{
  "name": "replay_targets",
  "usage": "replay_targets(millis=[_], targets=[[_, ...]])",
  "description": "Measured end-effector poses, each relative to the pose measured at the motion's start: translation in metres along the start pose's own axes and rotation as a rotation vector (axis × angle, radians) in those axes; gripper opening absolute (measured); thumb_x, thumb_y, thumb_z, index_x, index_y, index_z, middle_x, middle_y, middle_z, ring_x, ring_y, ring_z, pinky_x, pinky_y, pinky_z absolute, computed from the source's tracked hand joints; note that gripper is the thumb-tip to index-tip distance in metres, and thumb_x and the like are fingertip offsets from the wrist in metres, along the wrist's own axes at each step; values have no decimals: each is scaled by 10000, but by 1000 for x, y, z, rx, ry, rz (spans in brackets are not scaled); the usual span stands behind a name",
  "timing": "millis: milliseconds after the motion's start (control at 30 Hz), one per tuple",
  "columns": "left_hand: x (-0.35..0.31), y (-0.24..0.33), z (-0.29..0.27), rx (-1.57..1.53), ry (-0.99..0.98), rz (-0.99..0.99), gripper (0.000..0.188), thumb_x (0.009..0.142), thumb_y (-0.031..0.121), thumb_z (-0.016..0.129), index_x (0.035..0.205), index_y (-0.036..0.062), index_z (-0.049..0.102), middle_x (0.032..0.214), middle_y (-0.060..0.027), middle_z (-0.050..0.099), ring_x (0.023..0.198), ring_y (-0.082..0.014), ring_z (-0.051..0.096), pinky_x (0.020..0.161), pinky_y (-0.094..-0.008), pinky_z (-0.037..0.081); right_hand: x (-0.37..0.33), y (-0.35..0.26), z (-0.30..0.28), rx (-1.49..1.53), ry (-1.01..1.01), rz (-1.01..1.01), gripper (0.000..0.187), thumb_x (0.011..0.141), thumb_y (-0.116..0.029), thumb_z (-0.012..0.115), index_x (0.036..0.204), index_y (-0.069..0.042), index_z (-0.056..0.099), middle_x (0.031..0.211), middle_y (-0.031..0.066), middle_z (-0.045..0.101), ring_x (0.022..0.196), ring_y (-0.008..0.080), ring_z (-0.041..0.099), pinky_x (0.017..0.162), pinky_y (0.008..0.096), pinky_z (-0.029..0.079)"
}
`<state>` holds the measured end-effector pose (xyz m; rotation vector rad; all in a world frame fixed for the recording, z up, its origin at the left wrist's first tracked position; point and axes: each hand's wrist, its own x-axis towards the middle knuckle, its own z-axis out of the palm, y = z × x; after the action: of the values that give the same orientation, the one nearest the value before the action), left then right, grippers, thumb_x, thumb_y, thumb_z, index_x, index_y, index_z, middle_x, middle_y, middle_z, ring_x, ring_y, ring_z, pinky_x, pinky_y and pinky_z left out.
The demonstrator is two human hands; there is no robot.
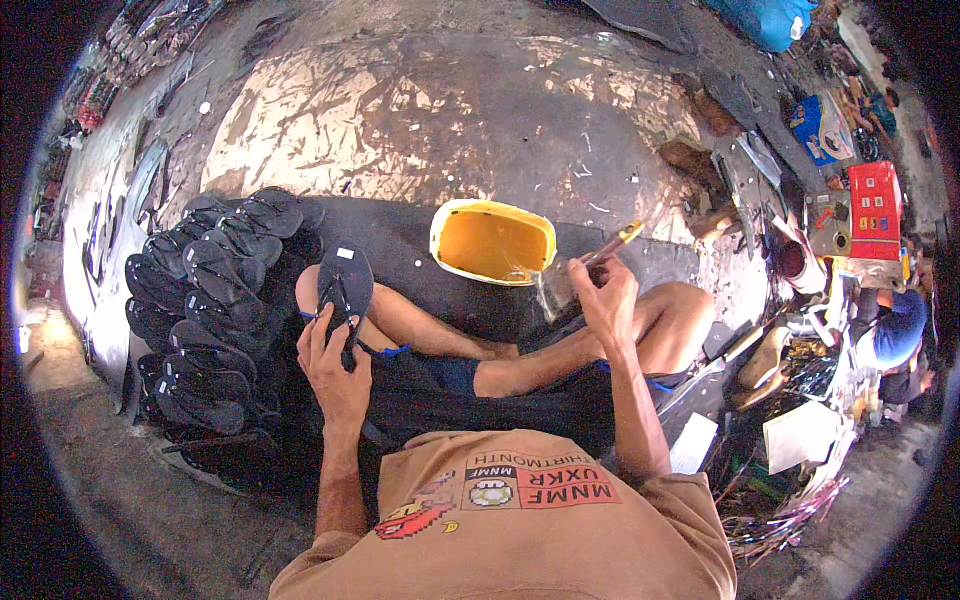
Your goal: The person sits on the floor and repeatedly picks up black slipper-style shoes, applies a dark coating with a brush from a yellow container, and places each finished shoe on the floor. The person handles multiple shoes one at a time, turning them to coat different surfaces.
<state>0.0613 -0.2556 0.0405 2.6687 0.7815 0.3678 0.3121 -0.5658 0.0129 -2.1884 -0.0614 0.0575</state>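
My left hand (337, 368) is closed around a black flip-flop (346, 271), which stands out past my fingers over my bent left leg. A small white sticker shows near the sandal's far end. My right hand (606, 298) grips a paintbrush (613, 243); its yellow-tipped handle points up and to the right. The pale bristles, somewhat blurred, lie beside the right end of a yellow tub (437, 240). Amber-yellow liquid (495, 245) partly fills the tub, which stands on the dark mat beyond my crossed legs.
Many black flip-flops (215, 290) are heaped at my left. A dark mat (380, 225) covers the floor before me. At the right are a red box (874, 210), a white sheet (802, 437), scattered strips and tools. A blue bag (765, 22) lies at the far right.
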Motion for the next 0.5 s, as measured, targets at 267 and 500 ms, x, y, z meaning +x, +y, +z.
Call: replay_targets(millis=[267,500], targets=[[12,-5,3,4,59,54,331,880,25,741,1205,81,770,1440,-73,648,1258,-296,600,1101,-442,438,-9,-37,-22,734,-233,254,377,1013,-296,725,1168,46,687,1063,158,757,1014,266,749,850,394,611],[50,43,18,-2127,-521,-424,535,1029,407,568,1413,36,595,1191,-152,694,1060,-284,662,919,-404,521,29,-109,-31,1486,-230,417,291,1035,-243,714,1242,-45,661,1072,91,794,858,197,792,532,356,654]])
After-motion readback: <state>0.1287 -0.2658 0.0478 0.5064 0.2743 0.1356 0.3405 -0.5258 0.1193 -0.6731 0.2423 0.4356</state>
